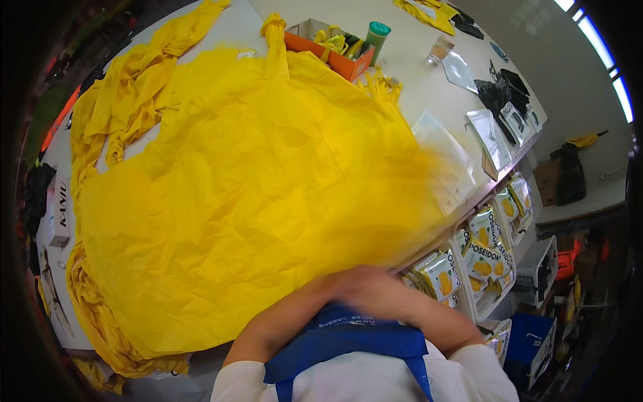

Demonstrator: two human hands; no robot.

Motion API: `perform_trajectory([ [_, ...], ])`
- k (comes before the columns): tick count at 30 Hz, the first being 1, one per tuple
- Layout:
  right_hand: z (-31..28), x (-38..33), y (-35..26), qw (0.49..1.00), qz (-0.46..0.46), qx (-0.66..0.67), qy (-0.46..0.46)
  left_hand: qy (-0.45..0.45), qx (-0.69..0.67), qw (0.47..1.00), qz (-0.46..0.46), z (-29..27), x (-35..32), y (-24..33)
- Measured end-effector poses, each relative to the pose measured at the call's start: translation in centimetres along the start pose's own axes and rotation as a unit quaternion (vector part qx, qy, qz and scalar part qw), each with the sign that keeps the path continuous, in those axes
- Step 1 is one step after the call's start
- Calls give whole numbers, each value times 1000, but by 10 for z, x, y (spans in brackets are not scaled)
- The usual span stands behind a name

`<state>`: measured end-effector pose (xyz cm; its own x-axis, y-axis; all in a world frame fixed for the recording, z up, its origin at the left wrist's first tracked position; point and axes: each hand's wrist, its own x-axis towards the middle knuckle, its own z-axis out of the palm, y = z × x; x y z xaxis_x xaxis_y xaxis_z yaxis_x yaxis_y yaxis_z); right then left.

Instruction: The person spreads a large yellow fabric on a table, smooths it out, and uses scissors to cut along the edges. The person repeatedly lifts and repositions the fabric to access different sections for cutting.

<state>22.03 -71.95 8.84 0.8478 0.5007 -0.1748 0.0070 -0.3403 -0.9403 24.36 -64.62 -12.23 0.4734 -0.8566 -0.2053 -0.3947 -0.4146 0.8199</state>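
A large crumpled yellow plastic sheet [254,187] is spread over most of the white table [429,87]. Its right edge is smeared by motion. My left hand [348,278] and my right hand [387,287] meet close to my chest at the sheet's near edge, just above my blue apron [348,338]. Both hands are blurred and their fingers cannot be made out, so I cannot tell whether they grip the sheet. My forearms bend in from both sides.
More bunched yellow sheets [127,100] lie at the table's left. At the back stand an orange box [328,57], a green-capped container [376,37] and a glass [439,48]. Clear bags [449,154] lie at the right. Bins of packets [482,258] sit below the edge.
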Motion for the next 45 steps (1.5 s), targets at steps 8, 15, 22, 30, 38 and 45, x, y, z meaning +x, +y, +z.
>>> perform_trajectory([
  [8, -162, 36, 172, 869, 38, -440, 223, 98, -42, 988, -114, 22, -56, 11],
  [15, -242, 76, 210, 806, -90, -581, 74, 542, -780, 259, -176, -17, -138, -12],
  [22, -269, 117, 214, 853, -24, -521, 6, 630, -685, 325, -166, 43, -185, -27],
  [30, -162, 112, 209, 854, -29, -458, 246, 729, -147, 533, -405, -58, -225, -56],
  [38, 18, 59, 152, 894, -224, -373, -105, 629, -312, 618, -353, -130, -243, -88],
  [45, 39, 120, 54, 873, 60, 476, -90, 502, -492, 705, -102, -159, -229, 34],
])
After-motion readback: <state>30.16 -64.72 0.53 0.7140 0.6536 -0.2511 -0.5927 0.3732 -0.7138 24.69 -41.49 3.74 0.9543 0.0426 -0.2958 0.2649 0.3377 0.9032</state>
